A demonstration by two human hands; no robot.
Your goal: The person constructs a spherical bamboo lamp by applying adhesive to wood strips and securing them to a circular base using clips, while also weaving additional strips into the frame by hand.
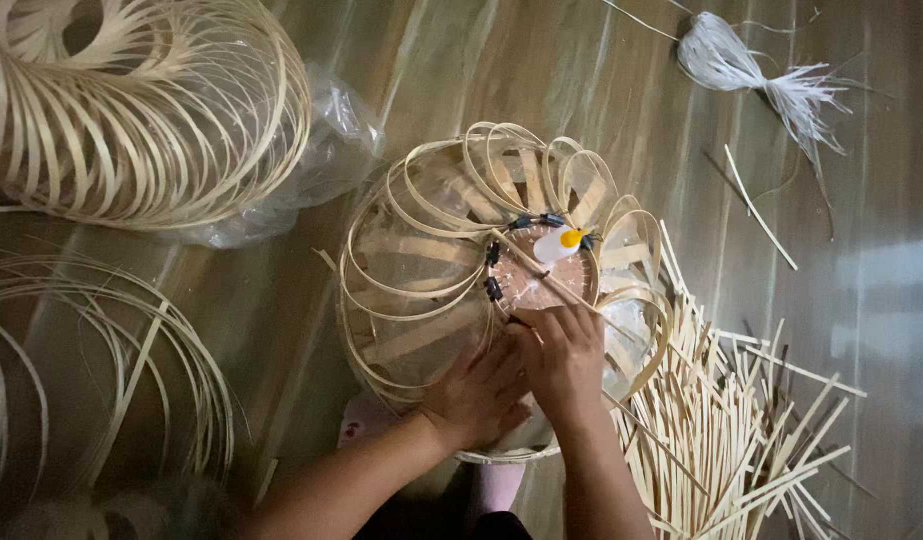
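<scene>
Your left hand [473,393] and right hand [564,360] — both pinching one pale looped bamboo frame [421,270] (half-woven, round) — four black clips [493,254].

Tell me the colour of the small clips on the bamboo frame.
Black clips, clearest in the head view.

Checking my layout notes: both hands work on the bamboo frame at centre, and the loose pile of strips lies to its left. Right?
Not quite. Both hands, left and right, are on the frame, but the head view shows the strips lying to its right.
</scene>
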